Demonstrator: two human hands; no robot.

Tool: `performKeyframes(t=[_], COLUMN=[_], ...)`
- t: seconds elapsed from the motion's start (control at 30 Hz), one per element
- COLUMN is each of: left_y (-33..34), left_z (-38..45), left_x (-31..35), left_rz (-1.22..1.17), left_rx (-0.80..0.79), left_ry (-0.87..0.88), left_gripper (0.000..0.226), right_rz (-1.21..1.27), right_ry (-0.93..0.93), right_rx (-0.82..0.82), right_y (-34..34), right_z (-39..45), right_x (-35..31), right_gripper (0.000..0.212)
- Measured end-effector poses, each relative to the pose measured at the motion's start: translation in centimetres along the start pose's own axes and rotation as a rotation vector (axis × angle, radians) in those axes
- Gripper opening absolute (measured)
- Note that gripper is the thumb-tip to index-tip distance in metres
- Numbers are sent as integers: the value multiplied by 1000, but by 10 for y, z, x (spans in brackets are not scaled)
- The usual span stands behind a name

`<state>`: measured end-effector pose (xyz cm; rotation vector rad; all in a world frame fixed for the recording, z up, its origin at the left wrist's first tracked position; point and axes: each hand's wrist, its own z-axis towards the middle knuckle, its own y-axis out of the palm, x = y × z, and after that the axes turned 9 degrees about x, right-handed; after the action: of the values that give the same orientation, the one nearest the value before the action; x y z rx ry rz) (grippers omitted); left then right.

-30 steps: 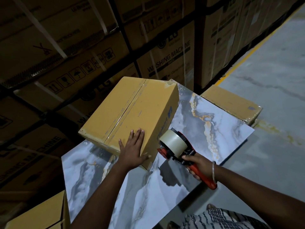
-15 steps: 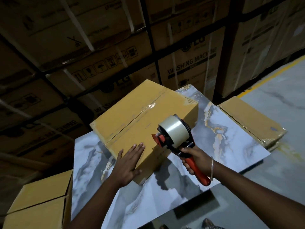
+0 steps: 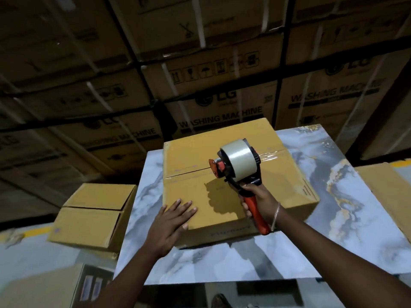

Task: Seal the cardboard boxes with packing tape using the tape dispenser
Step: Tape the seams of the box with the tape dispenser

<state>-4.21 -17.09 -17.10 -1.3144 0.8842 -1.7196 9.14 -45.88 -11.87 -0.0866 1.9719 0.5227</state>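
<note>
- The right hand [image 3: 259, 200], right of centre in the frame, is clenched around the orange handle of the tape dispenser [image 3: 236, 166], whose front end sits low over the middle seam of the box [image 3: 222, 185].
- The left hand [image 3: 172, 222], at lower centre, lies flat with straight fingers on the near left corner of the box top, pressing down and grasping nothing.
- The tape roll [image 3: 236, 161] on the dispenser looks nearly full; a shiny strip of tape [image 3: 270, 154] already covers the seam toward the right edge, while the seam to the left of the dispenser is bare.
- The box sits in the centre of the frame on a marbled table [image 3: 333, 230]. Its cardboard is probably light and fairly stiff, but the flaps may give under pressure and the box could slide on the smooth top, so a flat palm near a corner is the sensible hold.
- The dispenser is best held by its handle, away from the cutting edge at the front.
- Another box [image 3: 93, 216], unsealed, stands at left.
</note>
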Motion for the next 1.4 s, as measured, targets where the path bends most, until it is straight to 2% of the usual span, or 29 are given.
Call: performKeyframes(t=[0.13, 0.2, 0.3, 0.4, 0.53, 0.67, 0.7, 0.77, 0.83, 0.9, 0.97, 1.13, 1.2, 1.27, 1.3, 1.33, 1.4], left_y=[19, 27, 25, 17, 13, 14, 13, 10, 5, 0, -4, -8, -8, -10, -11, -11, -6], left_z=[-2, -2, -4, -4, -3, 1, 2, 5, 9, 18, 34, 89, 116, 144, 155, 164, 180], left_x=[9, 14, 12, 3, 2, -5, -7, -7, -1, 5, 14, 48, 60, 70, 74, 76, 78], left_rz=[-307, -503, -992, -1195, -1214, -1171, -1150, -1046, -764, -450, -400, -432, -627, -1022, -1215, -1353, -1474], left_rx=[479, 644, 648, 509, 440, 394, 387, 407, 441, 491, 544, 576, 439, 112, -52, -175, -286], left_ry=[-317, -486, -752, -848, -864, -823, -835, -839, -815, -766, -697, -566, -768, -1101, -1206, -1255, -1285], left_gripper=[57, 63, 82, 76, 57, 78, 74, 58, 44, 46, 44, 15, 23, 38, 46, 54, 69], right_rz=[0, -19, -14, 13, -7, 0, 3, -4, -17, -20, -14, -33, -61, -69, -66, -61, -45], right_ry=[82, 123, 145, 157, 191, 202, 204, 202, 195, 180, 170, 195, 199, 202, 200, 196, 192], right_rx=[-20, -27, -15, -2, -14, -23, -24, -36, -51, -63, -83, -147, -167, -182, -189, -196, -207], right_y=[8, 8, 7, 5, 4, 4, 5, 5, 5, 5, 6, 1, -4, -9, -12, -15, -21], right_z=[17, 21, 23, 23, 27, 28, 28, 28, 28, 28, 27, 28, 30, 33, 35, 37, 41], right_x=[6, 6, 8, 11, 13, 13, 12, 12, 12, 11, 9, 2, -5, -15, -21, -27, -39], right_gripper=[34, 37, 40, 45, 61, 74, 75, 75, 74, 73, 73, 69, 69, 70, 71, 71, 72])
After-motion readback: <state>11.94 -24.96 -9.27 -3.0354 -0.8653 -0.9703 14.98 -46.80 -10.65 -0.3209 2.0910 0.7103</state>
